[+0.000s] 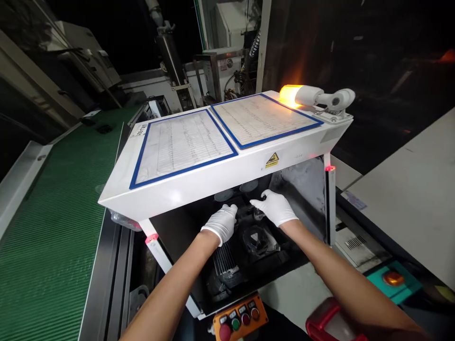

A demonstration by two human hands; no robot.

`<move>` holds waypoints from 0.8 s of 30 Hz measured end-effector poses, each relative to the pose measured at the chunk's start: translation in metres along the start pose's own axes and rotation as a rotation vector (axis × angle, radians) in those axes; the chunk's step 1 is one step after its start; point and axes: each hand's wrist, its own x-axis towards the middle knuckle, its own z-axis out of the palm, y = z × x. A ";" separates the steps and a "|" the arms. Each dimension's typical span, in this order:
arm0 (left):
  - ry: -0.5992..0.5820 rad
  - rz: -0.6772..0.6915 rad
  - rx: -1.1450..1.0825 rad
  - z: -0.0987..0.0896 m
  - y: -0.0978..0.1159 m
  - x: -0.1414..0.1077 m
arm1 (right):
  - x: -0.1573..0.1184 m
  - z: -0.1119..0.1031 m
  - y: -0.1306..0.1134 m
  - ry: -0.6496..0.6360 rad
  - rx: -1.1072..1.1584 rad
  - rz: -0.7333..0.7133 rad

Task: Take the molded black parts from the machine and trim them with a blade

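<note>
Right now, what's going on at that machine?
A person in white gloves has both hands inside the dark opening under a white machine cover. The left hand and the right hand sit close together on small dark parts there; what each grip holds is too dark to tell. A finned metal part and a clear-wrapped piece lie just below the hands. The amber beacon on the cover is lit. An orange button box sits at the front, and a green conveyor belt runs on the left.
</note>
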 end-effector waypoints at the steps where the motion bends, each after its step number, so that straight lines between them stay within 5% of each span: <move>1: -0.003 0.008 0.001 0.000 0.000 0.000 | 0.000 0.001 -0.002 0.011 -0.053 -0.010; 14: -0.015 0.019 0.080 -0.003 0.013 0.001 | -0.009 0.005 -0.016 -0.007 -0.480 -0.172; 24: 0.142 -0.041 0.110 0.015 0.022 -0.001 | -0.009 -0.005 0.005 -0.145 -0.533 -0.321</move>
